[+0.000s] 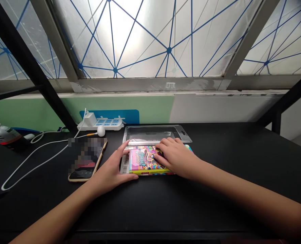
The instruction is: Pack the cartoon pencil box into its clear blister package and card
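A flat, brightly printed box [140,161] in pink, yellow and mixed colours lies on the black desk in front of me. Beneath its left end shows a paler card [125,166] with what looks like a barcode. My left hand [116,166] is at the left end, thumb stretched along the front corner and fingers spread toward the back. On top of the box rests my right hand [177,156], its fingers lying over the printed face and hiding part of it. Just behind the box is a clear plastic blister shell [152,129], with a hanging tab on its right.
A phone [82,173] in a light case lies left of my left hand. White cables [35,167] loop across the desk from a power strip [109,123] at the wall. A bottle [5,135] lies at the far left. Black frame bars [42,81] slant down both sides.
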`<state>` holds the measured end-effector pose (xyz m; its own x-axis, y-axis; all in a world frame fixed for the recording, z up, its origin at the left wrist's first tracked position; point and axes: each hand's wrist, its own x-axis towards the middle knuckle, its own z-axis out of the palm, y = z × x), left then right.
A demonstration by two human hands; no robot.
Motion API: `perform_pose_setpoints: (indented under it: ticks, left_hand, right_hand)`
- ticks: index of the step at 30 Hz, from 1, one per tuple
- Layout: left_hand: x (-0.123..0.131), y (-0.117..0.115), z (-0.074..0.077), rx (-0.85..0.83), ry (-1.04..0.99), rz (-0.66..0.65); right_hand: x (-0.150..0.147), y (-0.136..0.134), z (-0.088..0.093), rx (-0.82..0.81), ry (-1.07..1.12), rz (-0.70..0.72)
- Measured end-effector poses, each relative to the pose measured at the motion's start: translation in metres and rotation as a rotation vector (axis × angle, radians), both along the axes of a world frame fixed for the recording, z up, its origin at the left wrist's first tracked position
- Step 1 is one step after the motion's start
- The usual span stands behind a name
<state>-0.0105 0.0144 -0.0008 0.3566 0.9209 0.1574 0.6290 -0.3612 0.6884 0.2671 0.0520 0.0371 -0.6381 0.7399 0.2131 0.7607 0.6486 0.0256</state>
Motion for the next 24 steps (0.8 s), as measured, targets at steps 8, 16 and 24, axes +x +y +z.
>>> perform_pose_setpoints:
  ticks: [8, 16, 24]
  left_hand:
    - [-0.002, 0.000, 0.000, -0.008, 0.046, 0.025]
    - [0.003, 0.000, 0.004, 0.040, 0.025, -0.021]
    - [-0.014, 0.004, 0.009, -0.115, 0.013, -0.060]
  right_hand:
    - [-0.011, 0.011, -0.023, 0.092, 0.120, -0.031]
    - [-0.011, 0.010, -0.016, 0.369, 0.274, 0.016]
    - [0.011, -0.040, 0.014, 0.418, 0.281, 0.362]
